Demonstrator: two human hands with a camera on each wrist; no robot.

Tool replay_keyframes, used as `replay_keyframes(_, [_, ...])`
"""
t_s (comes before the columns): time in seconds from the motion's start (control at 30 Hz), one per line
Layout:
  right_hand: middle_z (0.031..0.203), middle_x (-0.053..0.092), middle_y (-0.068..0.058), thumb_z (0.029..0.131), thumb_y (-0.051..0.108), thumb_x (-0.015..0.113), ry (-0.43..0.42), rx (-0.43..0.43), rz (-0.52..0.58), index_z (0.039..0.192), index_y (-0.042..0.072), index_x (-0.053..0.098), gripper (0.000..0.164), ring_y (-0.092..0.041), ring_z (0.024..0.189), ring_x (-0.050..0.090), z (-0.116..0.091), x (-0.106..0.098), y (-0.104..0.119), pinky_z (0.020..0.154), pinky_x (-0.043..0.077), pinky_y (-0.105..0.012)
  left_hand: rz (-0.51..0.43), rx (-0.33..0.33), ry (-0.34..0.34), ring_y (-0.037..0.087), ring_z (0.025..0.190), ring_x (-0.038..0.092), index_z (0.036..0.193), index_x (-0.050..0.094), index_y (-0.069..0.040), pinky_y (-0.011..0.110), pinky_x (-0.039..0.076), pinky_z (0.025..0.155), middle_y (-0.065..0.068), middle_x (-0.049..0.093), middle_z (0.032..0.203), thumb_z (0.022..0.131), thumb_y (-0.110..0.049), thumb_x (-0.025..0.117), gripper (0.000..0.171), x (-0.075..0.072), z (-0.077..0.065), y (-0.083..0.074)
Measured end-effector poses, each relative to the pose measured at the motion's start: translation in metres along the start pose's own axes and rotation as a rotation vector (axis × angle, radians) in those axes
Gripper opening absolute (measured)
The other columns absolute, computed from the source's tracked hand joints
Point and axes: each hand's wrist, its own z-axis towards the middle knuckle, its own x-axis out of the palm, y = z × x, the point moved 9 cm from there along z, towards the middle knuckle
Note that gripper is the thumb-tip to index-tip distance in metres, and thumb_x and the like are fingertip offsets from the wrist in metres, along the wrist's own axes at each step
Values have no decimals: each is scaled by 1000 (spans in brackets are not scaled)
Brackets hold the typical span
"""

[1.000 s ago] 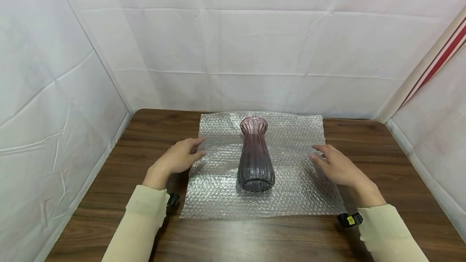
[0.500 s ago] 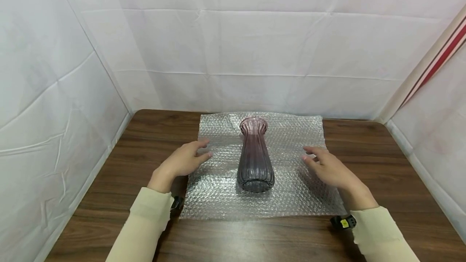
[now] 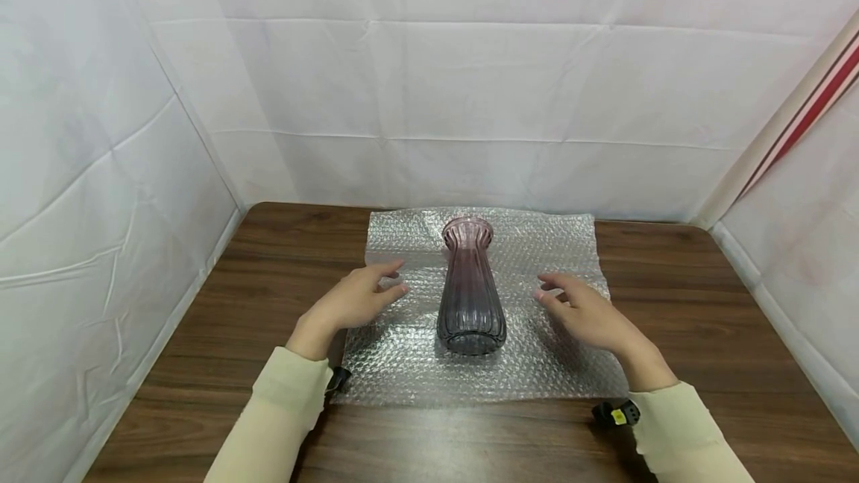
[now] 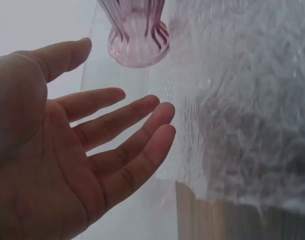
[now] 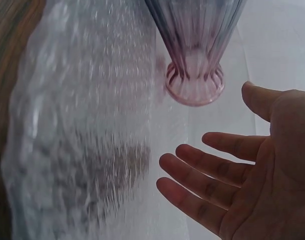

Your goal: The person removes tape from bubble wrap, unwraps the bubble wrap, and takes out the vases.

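Observation:
A ribbed glass vase, pink at its flared mouth and grey at the base, lies on its side with the mouth toward the back wall. Beneath it spreads a sheet of clear bubble wrap. My left hand hovers over the sheet's left part, fingers extended and apart from the vase. On the other side, my right hand is above the wrap with fingers loosely extended, also apart from the glass. Both wrist views show bare palms facing the vase, its pink mouth visible beyond the left fingers.
The wrap lies on a dark wood-grain table, its far edge close to the back of the tabletop. White cloth walls stand behind and at both sides. A red stripe runs down the right corner.
Both hands have moved inward over the bubble wrap, the left one rightward and the right one leftward, closer to the vase. The vase and the sheet have stayed in place.

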Motion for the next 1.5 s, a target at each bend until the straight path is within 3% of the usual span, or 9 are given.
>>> replay_keyframes(0.17, [147, 57, -22, 110, 44, 47, 9, -1, 44, 155, 1, 45, 62, -38, 120, 63, 2, 4, 8, 95, 54, -55, -1, 9, -6, 35, 129, 64, 161, 38, -10, 59, 45, 112, 17, 55, 153, 107, -42, 55, 65, 4, 3, -3])
replay_keyframes(0.27, [142, 61, -20, 110, 45, 48, 2, 3, 62, 154, 2, 46, 62, -34, 116, 65, 3, 6, 11, 92, 56, -51, 1, 13, -12, 36, 133, 60, 162, 36, -11, 74, 23, 118, 15, 52, 156, 107, -43, 54, 66, 6, 5, -5])
replay_keyframes(0.4, [140, 63, -18, 109, 48, 48, 7, 31, 81, 155, 5, 46, 63, -28, 111, 68, 5, 11, 12, 88, 57, -44, -11, -5, -22, 37, 132, 61, 163, 33, -13, 86, -2, 110, 15, 54, 154, 107, -44, 55, 68, 9, 8, -5])
replay_keyframes(0.63, [137, 62, -20, 108, 48, 51, 43, 55, 192, 156, 3, 41, 67, -26, 104, 70, 9, 20, 17, 82, 59, -37, -55, -55, -11, 41, 138, 55, 165, 28, -14, 85, -15, 107, 16, 56, 152, 106, -51, 53, 74, 15, 9, -7])
replay_keyframes(0.77, [137, 60, -21, 107, 47, 53, 67, 75, 271, 158, 4, 39, 68, -28, 104, 69, 9, 24, 21, 84, 62, -40, -70, -73, -5, 39, 137, 56, 166, 25, -15, 75, 10, 121, 16, 55, 153, 106, -55, 50, 77, 18, 10, -9])
replay_keyframes(0.87, [138, 58, -22, 107, 48, 53, 81, 95, 313, 159, 4, 38, 69, -29, 104, 68, 11, 28, 23, 83, 62, -40, -93, -76, -5, 38, 135, 57, 166, 23, -15, 62, 39, 116, 16, 54, 153, 105, -59, 49, 80, 21, 11, -10])
replay_keyframes(0.9, [139, 57, -23, 107, 48, 52, 84, 99, 316, 159, 4, 38, 69, -29, 103, 68, 12, 29, 23, 82, 63, -39, -96, -76, -6, 38, 135, 57, 166, 23, -15, 59, 42, 114, 16, 55, 153, 105, -60, 48, 81, 22, 12, -11])
replay_keyframes(1.3, [126, 64, -22, 106, 54, 51, 116, 161, 346, 161, 9, 35, 72, -23, 95, 71, 15, 41, 28, 79, 63, -38, -92, -68, -20, 40, 133, 58, 166, 25, -12, 59, 43, 114, 17, 59, 148, 106, -58, 48, 79, 32, 19, -20])
replay_keyframes(1.5, [134, 60, -23, 104, 59, 51, 117, 168, 348, 160, 10, 37, 76, -21, 92, 69, 19, 46, 35, 76, 63, -39, -93, -69, -3, 39, 135, 57, 165, 28, -13, 59, 43, 113, 14, 60, 148, 104, -64, 45, 81, 39, 23, -21])
